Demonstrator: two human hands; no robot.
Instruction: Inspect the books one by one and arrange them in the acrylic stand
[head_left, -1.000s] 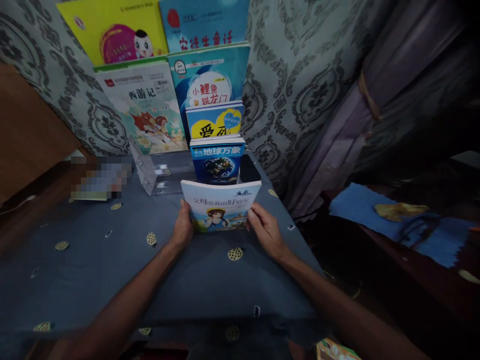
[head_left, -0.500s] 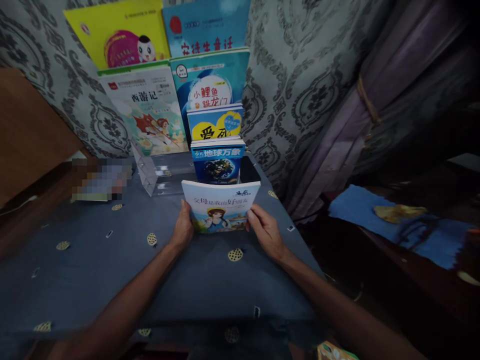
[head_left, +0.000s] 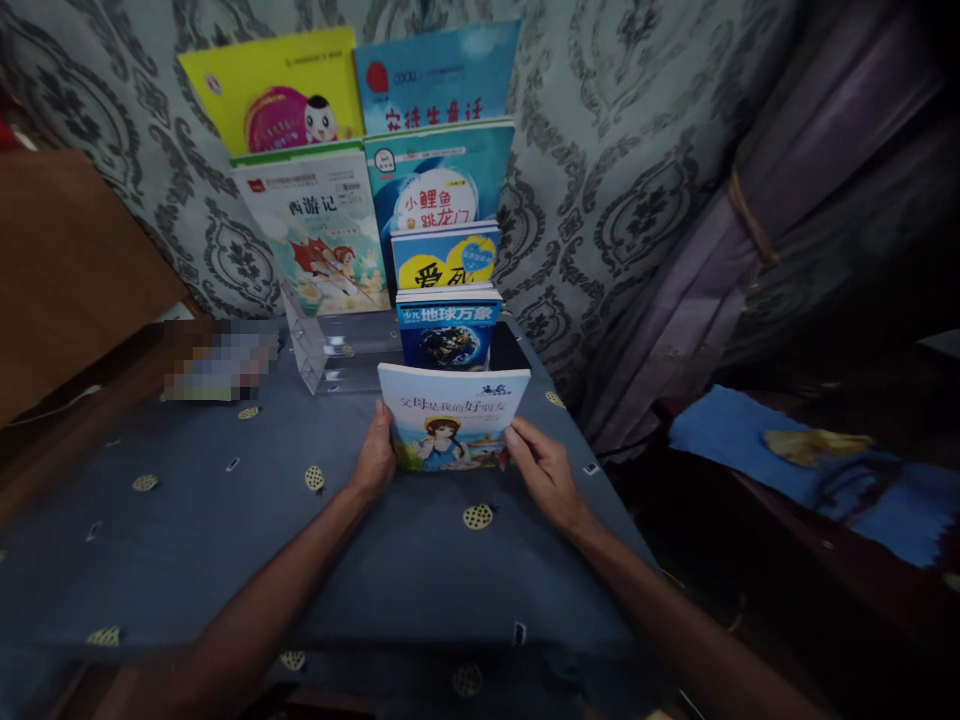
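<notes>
Between my hands is a light-blue picture book (head_left: 448, 425), its cover with a drawn girl facing me. My left hand (head_left: 376, 452) grips its left edge, and my right hand (head_left: 546, 468) pinches the lower right edge with the thumb in front. The fingers behind the cover are hidden. Just behind it, a blue book with a globe (head_left: 450, 345) stands in a clear tiered book stand (head_left: 306, 352). Above that are a yellow-and-blue book (head_left: 439, 262) and a teal book (head_left: 442, 180). A book with a caped figure (head_left: 319, 245) leans on the stand's left side.
A yellow book (head_left: 285, 90) and a blue book (head_left: 439, 75) form the back row before a patterned curtain (head_left: 570, 150). A blurred-out item (head_left: 221, 362) lies left on the dark tablecloth (head_left: 247, 540). Right of the table, a blue cloth (head_left: 712, 430) lies lower down.
The whole scene has shifted slightly right and down in view as my head turned. Both hands still hold the picture book in nearly the same place before the stand.
</notes>
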